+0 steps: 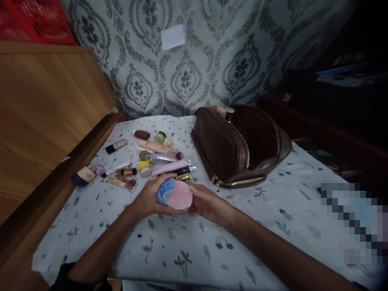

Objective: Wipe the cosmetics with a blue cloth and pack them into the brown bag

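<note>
A round pink compact [181,195] with a shiny rim is held between my two hands above the table. My left hand [150,197] is closed around its left side, with a crumpled blue cloth [165,190] pressed against the compact. On the right edge, the fingers of my right hand [206,202] grip the compact; some fingertips are hidden behind it. Just beyond my hands lie a pink tube [171,166] and a gold-coloured tube [183,177]. To the right stands a brown cosmetic bag [222,143], unzipped, with a bottle cap [229,114] showing inside.
Several cosmetics lie at the left, including a foundation bottle [84,175], a dark-capped bottle [117,146] and a yellow-lidded jar [144,169]. A patterned cloth [194,250] covers the table. A wooden panel [51,93] borders the left, and a blurred-out object [354,214] lies right.
</note>
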Motion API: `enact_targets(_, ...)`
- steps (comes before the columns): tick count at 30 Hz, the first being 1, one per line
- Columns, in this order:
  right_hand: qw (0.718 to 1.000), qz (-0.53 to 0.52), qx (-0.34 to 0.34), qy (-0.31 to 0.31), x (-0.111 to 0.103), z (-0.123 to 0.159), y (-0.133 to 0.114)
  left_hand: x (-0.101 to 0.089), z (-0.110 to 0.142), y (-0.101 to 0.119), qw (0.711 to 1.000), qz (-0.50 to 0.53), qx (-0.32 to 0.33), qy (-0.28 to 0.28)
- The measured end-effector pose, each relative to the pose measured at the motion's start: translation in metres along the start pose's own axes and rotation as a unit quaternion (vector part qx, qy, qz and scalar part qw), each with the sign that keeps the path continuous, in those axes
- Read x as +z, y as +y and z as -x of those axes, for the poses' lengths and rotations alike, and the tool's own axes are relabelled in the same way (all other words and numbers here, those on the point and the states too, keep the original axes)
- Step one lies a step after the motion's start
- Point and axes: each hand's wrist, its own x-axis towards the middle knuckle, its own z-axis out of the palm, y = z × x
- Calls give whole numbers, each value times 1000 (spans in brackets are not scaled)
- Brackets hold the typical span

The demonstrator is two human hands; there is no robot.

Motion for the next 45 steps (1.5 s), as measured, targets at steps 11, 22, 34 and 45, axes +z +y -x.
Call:
enact_targets(11,997,-26,-41,57,-3,-4,0,9,4,-6,991,-74,-2,111)
enact_targets(22,998,-24,-40,48,0,-3,5,23,0,-4,979,-150,68,120)
enact_targets(34,995,2,-37,92,-5,-1,-2,1,6,4,999,20,18,41)
enact_targets(45,997,-38,-58,46,-1,0,6,20,5,-16,978,-111,122,128)
